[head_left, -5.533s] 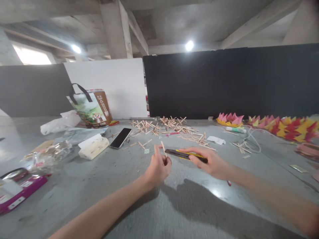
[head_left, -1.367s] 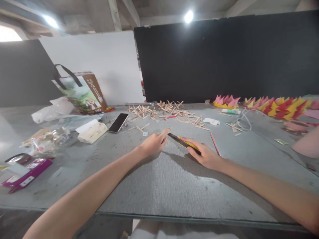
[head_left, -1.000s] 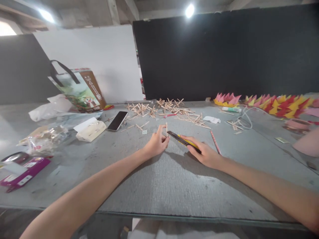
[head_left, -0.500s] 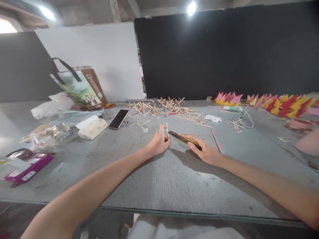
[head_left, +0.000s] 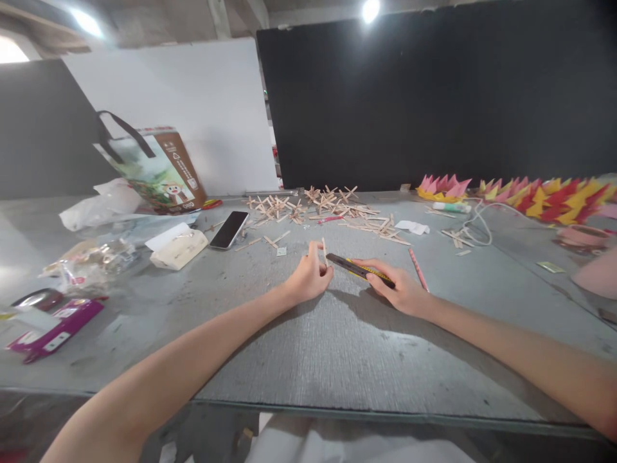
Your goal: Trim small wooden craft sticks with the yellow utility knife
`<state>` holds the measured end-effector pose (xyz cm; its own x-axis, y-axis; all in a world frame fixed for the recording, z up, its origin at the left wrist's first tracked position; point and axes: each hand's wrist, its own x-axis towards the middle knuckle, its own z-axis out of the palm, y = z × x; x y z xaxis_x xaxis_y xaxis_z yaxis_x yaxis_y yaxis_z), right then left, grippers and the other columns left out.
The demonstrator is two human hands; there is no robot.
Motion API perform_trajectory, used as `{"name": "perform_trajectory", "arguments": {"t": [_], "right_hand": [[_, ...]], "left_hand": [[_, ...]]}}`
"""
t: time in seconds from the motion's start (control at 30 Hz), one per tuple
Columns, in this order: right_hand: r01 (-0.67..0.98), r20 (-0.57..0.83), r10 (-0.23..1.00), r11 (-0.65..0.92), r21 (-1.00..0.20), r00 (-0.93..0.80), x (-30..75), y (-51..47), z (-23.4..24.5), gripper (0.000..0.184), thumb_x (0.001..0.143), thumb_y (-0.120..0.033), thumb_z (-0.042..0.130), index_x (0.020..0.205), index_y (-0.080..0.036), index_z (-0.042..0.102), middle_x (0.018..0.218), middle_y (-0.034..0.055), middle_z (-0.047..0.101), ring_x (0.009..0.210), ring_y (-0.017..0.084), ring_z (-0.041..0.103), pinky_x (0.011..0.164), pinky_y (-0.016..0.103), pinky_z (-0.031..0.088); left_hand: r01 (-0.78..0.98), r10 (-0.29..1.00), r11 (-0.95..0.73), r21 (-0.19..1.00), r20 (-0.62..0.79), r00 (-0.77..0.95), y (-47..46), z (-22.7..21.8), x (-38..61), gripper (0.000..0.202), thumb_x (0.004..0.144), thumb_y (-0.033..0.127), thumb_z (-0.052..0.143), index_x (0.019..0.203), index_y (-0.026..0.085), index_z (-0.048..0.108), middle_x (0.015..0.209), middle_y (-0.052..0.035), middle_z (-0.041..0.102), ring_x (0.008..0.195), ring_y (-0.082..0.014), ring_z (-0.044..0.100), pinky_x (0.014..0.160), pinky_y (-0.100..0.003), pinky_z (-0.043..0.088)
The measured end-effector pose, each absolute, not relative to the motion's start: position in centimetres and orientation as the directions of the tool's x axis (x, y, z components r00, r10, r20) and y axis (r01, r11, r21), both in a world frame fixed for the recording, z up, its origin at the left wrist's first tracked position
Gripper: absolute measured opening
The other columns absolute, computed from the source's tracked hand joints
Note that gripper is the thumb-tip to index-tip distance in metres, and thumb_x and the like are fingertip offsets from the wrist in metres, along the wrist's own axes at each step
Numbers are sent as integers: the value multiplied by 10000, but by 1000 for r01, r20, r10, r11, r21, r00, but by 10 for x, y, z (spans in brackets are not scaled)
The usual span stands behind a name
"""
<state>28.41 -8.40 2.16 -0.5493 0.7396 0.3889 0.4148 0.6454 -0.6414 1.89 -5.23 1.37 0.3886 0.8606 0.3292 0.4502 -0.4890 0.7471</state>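
Between the fingers of my left hand [head_left: 311, 273] a short, thin wooden stick [head_left: 324, 251] is held nearly upright. My right hand [head_left: 395, 286] is closed around a black and yellow utility knife [head_left: 361, 268], whose front end points left and meets or nearly meets the stick. Whether the blade touches the wood I cannot tell. Both hands are just above the grey tabletop [head_left: 299, 350]. Beyond them lies a loose heap of wooden sticks [head_left: 332, 204], many of them crossed. A pink patterned pencil-like rod [head_left: 418, 270] lies right of my right hand.
To the left are a phone [head_left: 230, 229], a tissue pack [head_left: 178, 247], a printed carry bag [head_left: 159, 167], clear plastic packaging [head_left: 89, 263] and a purple packet [head_left: 56, 329]. At right sit folded paper pieces [head_left: 554, 200], a white cable [head_left: 482, 225], a glue stick [head_left: 452, 208] and a tape roll [head_left: 583, 236].
My right hand and the knife have shifted slightly to the right. My left hand keeps its grip on the stick, and the camera view has moved a little.
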Motion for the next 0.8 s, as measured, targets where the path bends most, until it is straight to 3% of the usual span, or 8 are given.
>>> {"name": "perform_trajectory", "arguments": {"t": [0.2,0.47,0.53,0.7,0.8], "right_hand": [[408,410,697,693,-594,-588,285,-84,18,495,1112,-400,422,1580,-270,515,1551,105,613,1390,263,616,1141,446,520],[431,394,710,683,-590,-584,287,-83,17,489,1105,-419,428,1556,-273,549,1508,99,652,1350,277,647,1100,452,556],[422,402,702,690,-587,-588,287,-83,18,487,1109,-422,417,1558,-280,543,1526,96,637,1365,269,634,1114,447,541],[419,414,713,681,-601,-566,283,-87,23,482,1114,-429,405,1537,-259,563,1382,104,726,1215,258,714,1029,405,582],[421,396,728,661,-621,-559,281,-89,26,496,1115,-442,402,1532,-227,564,1272,117,767,1092,256,748,945,384,609]], "left_hand": [[461,879,-468,754,344,329,-62,16,26,461,912,237,564,1290,151,316,533,112,582,430,-133,517,592,-264,372],[575,832,-551,605,345,435,-54,12,17,415,926,217,521,1298,129,360,538,85,541,491,-186,565,587,-311,348],[555,837,-541,632,341,427,-55,13,17,414,924,222,536,1291,147,360,541,92,547,482,-174,568,583,-306,353],[357,898,-413,838,310,311,-65,17,29,460,920,283,594,1263,193,301,538,124,594,411,-121,524,532,-241,358],[342,906,-404,848,319,279,-68,18,32,438,922,278,582,1243,200,294,540,119,605,409,-119,526,520,-230,357]]}}
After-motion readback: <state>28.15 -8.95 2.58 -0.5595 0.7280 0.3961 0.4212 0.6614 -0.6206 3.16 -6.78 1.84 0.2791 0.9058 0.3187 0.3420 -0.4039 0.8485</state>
